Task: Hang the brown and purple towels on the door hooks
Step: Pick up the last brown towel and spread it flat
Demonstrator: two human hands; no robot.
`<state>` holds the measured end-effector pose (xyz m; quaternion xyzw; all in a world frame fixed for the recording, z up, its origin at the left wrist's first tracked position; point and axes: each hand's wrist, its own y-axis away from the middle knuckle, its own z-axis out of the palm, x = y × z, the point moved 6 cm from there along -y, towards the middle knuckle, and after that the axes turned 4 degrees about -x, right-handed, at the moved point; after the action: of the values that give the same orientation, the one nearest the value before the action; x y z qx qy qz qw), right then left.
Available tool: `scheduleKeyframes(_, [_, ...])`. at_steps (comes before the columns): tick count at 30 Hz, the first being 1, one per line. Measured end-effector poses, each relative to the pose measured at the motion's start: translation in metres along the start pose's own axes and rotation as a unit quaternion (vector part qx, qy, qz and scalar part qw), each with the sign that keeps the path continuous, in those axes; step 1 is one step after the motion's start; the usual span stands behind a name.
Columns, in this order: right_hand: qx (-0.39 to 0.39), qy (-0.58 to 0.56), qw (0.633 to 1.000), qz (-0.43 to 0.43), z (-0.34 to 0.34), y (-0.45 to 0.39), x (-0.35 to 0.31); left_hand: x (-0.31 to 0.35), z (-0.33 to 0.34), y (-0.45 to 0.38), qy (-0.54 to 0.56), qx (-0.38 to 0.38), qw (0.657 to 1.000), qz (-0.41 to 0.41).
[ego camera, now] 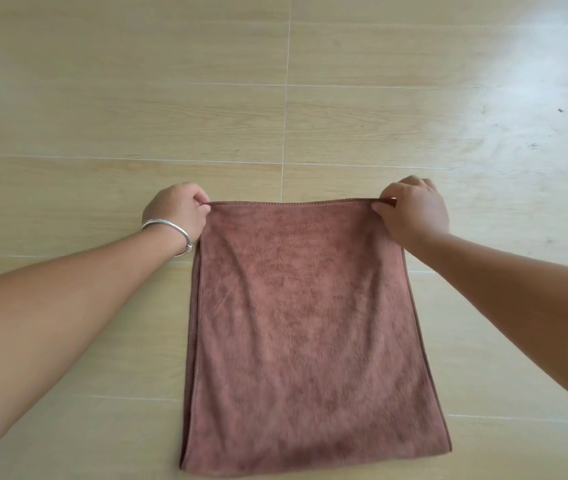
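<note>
The brown towel (296,327) hangs in front of me, stretched flat by its top edge and doubled over, with a second layer showing along its left side. My left hand (177,209), a silver bangle on its wrist, pinches the top left corner. My right hand (414,211) pinches the top right corner, where a small brown loop sticks out. Both arms reach forward over the floor. No purple towel, door or hooks are in view.
Below the towel lies a light wood-look tiled floor (102,98) with pale grout lines. A bright patch of glare (535,81) covers the floor's upper right.
</note>
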<state>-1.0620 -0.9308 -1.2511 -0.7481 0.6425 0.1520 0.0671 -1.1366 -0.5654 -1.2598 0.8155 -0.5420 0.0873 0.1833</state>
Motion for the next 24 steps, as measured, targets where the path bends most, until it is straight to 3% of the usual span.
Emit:
scheduleKeyframes(4, [-0.015, -0.02, 0.999, -0.021, 0.002, 0.01, -0.007, -0.007, 0.01, 0.015, 0.092, -0.017, 0.996, -0.001])
scheduleKeyframes(8, [-0.036, -0.004, 0.997, -0.061, 0.011, 0.023, -0.006, -0.017, 0.022, 0.029, 0.108, -0.052, 0.993, 0.009])
scheduleKeyframes(12, [-0.028, -0.005, 0.998, -0.053, 0.011, 0.022, -0.001, -0.012, 0.019, 0.027, 0.138, -0.027, 0.99, 0.008])
scheduleKeyframes(19, [-0.046, 0.017, 0.998, -0.039, 0.002, 0.038, -0.003, -0.007, 0.011, 0.044, 0.118, -0.038, 0.992, -0.007])
scheduleKeyframes(24, [-0.086, 0.023, 0.996, -0.007, -0.05, 0.104, -0.017, 0.006, -0.034, 0.113, 0.108, -0.037, 0.993, -0.039])
